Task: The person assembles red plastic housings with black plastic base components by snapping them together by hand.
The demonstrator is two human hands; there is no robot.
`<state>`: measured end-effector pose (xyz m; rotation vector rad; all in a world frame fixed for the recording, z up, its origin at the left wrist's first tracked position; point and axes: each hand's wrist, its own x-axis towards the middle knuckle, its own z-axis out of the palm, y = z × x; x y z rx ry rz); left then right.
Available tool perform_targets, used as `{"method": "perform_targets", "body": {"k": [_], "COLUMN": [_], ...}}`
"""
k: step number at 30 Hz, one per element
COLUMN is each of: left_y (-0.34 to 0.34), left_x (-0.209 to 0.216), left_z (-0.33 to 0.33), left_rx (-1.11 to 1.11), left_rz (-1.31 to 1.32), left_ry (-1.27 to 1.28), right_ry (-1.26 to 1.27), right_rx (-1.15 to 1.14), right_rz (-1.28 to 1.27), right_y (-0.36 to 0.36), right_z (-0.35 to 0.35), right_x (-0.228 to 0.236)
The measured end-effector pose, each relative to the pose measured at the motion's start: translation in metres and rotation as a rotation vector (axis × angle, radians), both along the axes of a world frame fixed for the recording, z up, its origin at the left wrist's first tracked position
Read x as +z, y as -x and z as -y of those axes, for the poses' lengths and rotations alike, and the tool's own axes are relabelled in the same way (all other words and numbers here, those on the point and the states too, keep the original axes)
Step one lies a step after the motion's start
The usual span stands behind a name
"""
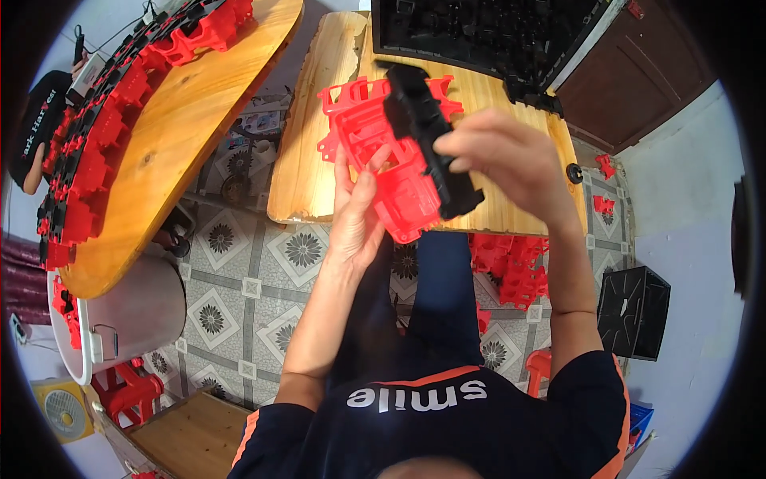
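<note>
Two parts are held near one o'clock from the view's centre: the left hand grips a red plastic frame along its near-left side; the right hand pinches a long black plastic bar over it. Whether bar and frame touch is unclear. Two small red pieces lie on the floor between two and three o'clock. White lettering marks two dark shirts: the wearer's shirt near six, a second person's shirt toward ten, partly cut off. Red and black parts, nine to eleven, overlap too closely to count. Dark contents blur together inside the black tray at one.
</note>
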<state>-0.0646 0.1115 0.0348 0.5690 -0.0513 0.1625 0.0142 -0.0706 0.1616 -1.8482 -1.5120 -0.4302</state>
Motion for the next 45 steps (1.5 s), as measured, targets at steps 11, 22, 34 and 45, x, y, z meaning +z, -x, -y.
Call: {"method": "perform_targets", "body": {"k": [11,22,34,45], "left_y": [0.023,0.021,0.032,0.019], "left_x": [0.018,0.015,0.024,0.098], "left_z": [0.012,0.012,0.025,-0.044], "left_rx": [0.028,0.07,0.242,0.727], "left_rz": [0.017,0.057,0.104,0.267], "left_ry": [-0.036,-0.096,-0.698,-0.318], "right_ry": [0.292,0.349,-0.209,-0.122], "right_rx": [-0.056,-0.09,0.078,0.466], "right_rz": [0.262,0.288,-1.044,-1.164], "right_y": [0.043,0.05,0.01,0.016], "right_z": [-0.002,0.002,-0.04,-0.086], "right_x": [-0.005,-0.009,-0.034,-0.036]}}
